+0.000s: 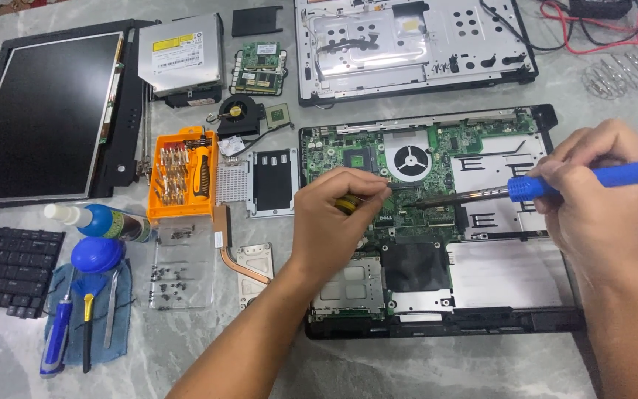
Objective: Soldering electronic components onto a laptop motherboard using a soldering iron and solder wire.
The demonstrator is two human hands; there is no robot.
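Fingers of left hand (331, 222) curled and pinched on a small yellow-and-black tool (346, 205), thin metal tip laid toward the middle of the green motherboard (348, 151). Fingers of right hand (601, 198) wrapped tight around the blue soldering iron (555, 183), dark metal tip angled left, meeting the board just beside the left hand's tool. Opened laptop base (511, 295) directly beneath both hands, black frame, silver plates along the near edge, round fan opening (412, 159) above the working spot. Near left: blue cloth (121, 310) bearing a blue-handled screwdriver (57, 336), a small brush, tweezers (112, 307) and a blue rubber blower (97, 255); detached black keyboard (5, 270) at the left edge. Middle left: clear tray of loose screws (182, 277), copper heat pipe (239, 262), orange bit set case (182, 176), spray bottle (105, 222), silver drive bracket (271, 181). Far left: detached screen panel (42, 114) lying flat. Far centre: optical drive (184, 55), small fan (238, 112), loose chip (278, 114), small green circuit card (260, 70). Far right: silver-lined laptop cover (407, 48), red and black cables (599, 33). Grey marble table (407, 369) under everything.
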